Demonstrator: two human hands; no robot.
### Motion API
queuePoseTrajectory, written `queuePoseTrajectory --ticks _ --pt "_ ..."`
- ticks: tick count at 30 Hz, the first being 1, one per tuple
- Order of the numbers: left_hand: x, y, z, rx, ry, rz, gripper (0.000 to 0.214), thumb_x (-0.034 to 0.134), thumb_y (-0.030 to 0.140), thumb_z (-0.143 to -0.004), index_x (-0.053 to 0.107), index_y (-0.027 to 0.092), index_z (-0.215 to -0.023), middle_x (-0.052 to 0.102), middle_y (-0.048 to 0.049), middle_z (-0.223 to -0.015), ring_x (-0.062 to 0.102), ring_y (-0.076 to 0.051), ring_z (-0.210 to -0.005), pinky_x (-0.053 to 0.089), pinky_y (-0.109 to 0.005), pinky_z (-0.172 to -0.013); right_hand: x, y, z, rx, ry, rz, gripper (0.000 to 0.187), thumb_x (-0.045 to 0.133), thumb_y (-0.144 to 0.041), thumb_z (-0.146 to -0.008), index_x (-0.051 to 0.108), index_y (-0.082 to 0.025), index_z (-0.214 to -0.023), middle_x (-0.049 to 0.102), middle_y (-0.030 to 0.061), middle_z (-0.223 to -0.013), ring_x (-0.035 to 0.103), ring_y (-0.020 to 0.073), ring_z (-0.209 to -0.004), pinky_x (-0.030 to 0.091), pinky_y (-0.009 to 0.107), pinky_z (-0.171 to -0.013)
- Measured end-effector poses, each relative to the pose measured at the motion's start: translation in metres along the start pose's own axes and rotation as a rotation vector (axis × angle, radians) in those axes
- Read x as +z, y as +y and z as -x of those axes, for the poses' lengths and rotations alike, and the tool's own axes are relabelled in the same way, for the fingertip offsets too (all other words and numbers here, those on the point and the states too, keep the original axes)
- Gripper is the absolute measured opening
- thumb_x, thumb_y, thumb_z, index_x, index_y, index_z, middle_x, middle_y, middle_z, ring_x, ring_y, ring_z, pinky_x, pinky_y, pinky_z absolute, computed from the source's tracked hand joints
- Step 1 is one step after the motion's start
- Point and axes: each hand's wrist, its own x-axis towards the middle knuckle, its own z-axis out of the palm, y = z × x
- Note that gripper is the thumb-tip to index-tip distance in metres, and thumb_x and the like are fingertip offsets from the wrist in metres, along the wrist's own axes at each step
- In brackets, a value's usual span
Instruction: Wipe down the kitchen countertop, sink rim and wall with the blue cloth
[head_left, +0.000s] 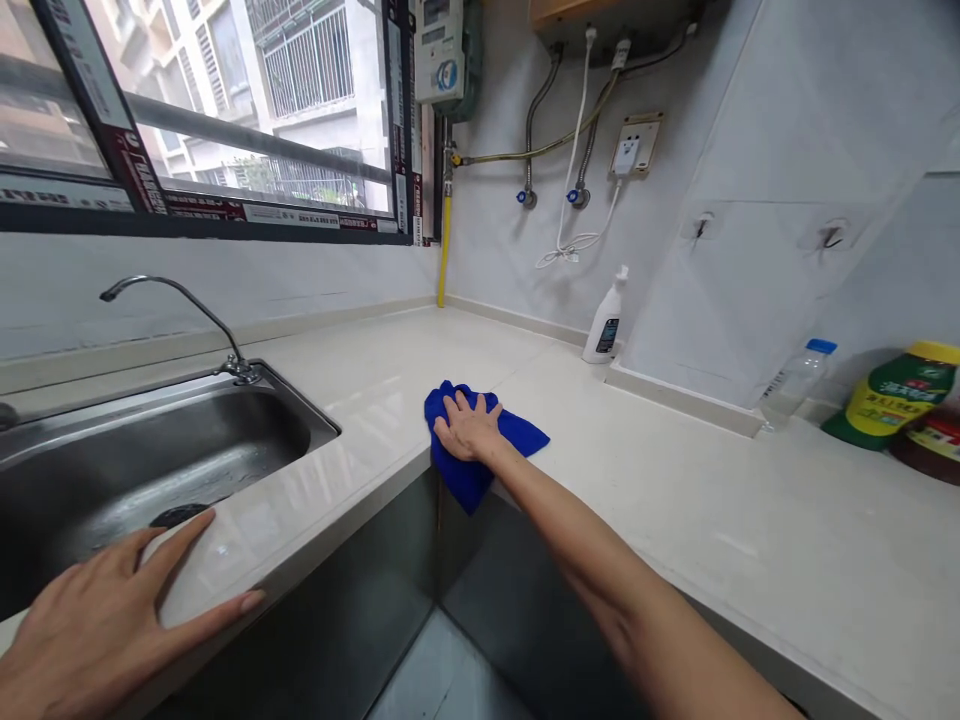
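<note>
While the left hand [112, 615] lies spread by the sink [247, 435], the right hand [469, 430] palms a blue cloth [466, 480] flat — likely soft, easily bunched.

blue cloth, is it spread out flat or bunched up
Bunched up. The blue cloth lies crumpled under the right hand at the countertop corner, one end hanging over the edge.

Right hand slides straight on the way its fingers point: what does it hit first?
Right hand on the blue cloth faces bare countertop; first obstacle is probably the yellow pipe at the wall corner, depth unclear.
</note>
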Motion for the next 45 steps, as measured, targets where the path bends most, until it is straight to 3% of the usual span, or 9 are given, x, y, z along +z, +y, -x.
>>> queuePoseTrajectory --ticks 3,9,14,17,22,28,32,38,45 --pt "-0.007 0.003 0.000 0.012 -0.037 -0.037 0.111 0.036 0.095 -0.075 0.037 0.023 -0.159 0.056 -0.0118 -0.137 0.054 -0.035 -0.117 0.037 -0.048 -0.107 -0.001 -0.002 -0.010 0.013 -0.002 -0.009 0.074 0.024 -0.055 -0.100 0.024 -0.021 -0.166 0.016 0.0065 -0.175 0.012 0.0489 -0.157 0.010 0.080 -0.119" --pt "-0.037 0.031 0.005 -0.092 -0.155 -0.005 0.128 0.031 0.098 -0.060 0.039 0.017 -0.158 0.053 -0.0155 -0.141 0.049 -0.036 -0.128 0.034 -0.048 -0.112 -0.002 -0.005 -0.023 0.026 -0.023 0.005 0.076 0.025 -0.058 -0.100 0.023 -0.024 -0.167 0.015 0.0058 -0.176 0.012 0.0487 -0.157 0.010 0.080 -0.118" --pt "-0.028 0.029 0.004 -0.070 -0.113 -0.075 0.118 0.036 0.092 -0.068 0.037 0.017 -0.159 0.050 -0.0196 -0.145 0.047 -0.039 -0.132 0.032 -0.050 -0.113 0.002 -0.023 -0.026 -0.045 -0.045 0.006 0.075 0.026 -0.058 -0.099 0.024 -0.024 -0.166 0.016 0.0050 -0.176 0.012 0.0481 -0.157 0.011 0.078 -0.120" --pt "-0.024 0.027 0.005 -0.071 -0.108 -0.076 0.116 0.039 0.090 -0.069 0.039 0.017 -0.159 0.048 -0.0205 -0.147 0.047 -0.040 -0.133 0.032 -0.051 -0.114 0.006 -0.043 -0.024 -0.152 -0.080 0.000 0.075 0.027 -0.058 -0.099 0.025 -0.025 -0.167 0.014 0.0028 -0.176 0.010 0.0464 -0.158 0.009 0.076 -0.122" --pt "-0.034 0.035 0.009 -0.071 -0.127 -0.021 0.119 0.042 0.091 -0.066 0.040 0.015 -0.158 0.047 -0.0212 -0.149 0.045 -0.042 -0.134 0.030 -0.053 -0.116 0.016 -0.090 -0.011 -0.300 -0.123 -0.028 0.076 0.028 -0.059 -0.098 0.024 -0.027 -0.167 0.013 0.0005 -0.176 0.008 0.0461 -0.159 0.005 0.073 -0.124" --pt "-0.034 0.035 0.009 -0.066 -0.124 -0.012 0.124 0.043 0.092 -0.066 0.035 0.010 -0.159 0.045 -0.0249 -0.152 0.043 -0.044 -0.138 0.031 -0.055 -0.117 0.030 -0.156 0.025 -0.503 -0.160 -0.072 0.075 0.029 -0.061 -0.097 0.032 -0.028 -0.164 0.023 0.0017 -0.174 0.007 0.0467 -0.159 0.002 0.076 -0.123" --pt "-0.032 0.032 0.010 -0.061 -0.078 0.026 0.126 0.047 0.087 -0.067 0.027 0.003 -0.159 0.048 -0.0271 -0.149 0.045 -0.045 -0.138 0.032 -0.055 -0.116 0.037 -0.180 0.049 -0.591 -0.148 -0.108 0.076 0.029 -0.062 -0.096 0.032 -0.027 -0.164 0.024 0.0035 -0.174 0.008 0.0479 -0.158 0.001 0.077 -0.122" --pt "-0.031 0.027 0.008 -0.073 -0.038 0.070 0.126 0.050 0.082 -0.066 0.021 0.004 -0.160 0.052 -0.0223 -0.149 0.048 -0.041 -0.137 0.034 -0.053 -0.116 0.039 -0.182 0.058 -0.640 -0.166 -0.120 0.076 0.030 -0.068 -0.097 0.030 -0.034 -0.164 0.019 -0.0004 -0.175 0.007 0.0429 -0.160 -0.001 0.072 -0.125" --pt "-0.035 0.026 0.004 -0.057 -0.104 0.000 0.125 0.043 0.087 -0.069 0.025 0.004 -0.160 0.047 -0.0229 -0.154 0.045 -0.040 -0.141 0.033 -0.051 -0.117 0.030 -0.145 0.021 -0.436 -0.115 -0.112 0.074 0.028 -0.067 -0.098 0.032 -0.032 -0.163 0.022 0.0005 -0.174 0.009 0.0422 -0.160 0.003 0.072 -0.125"
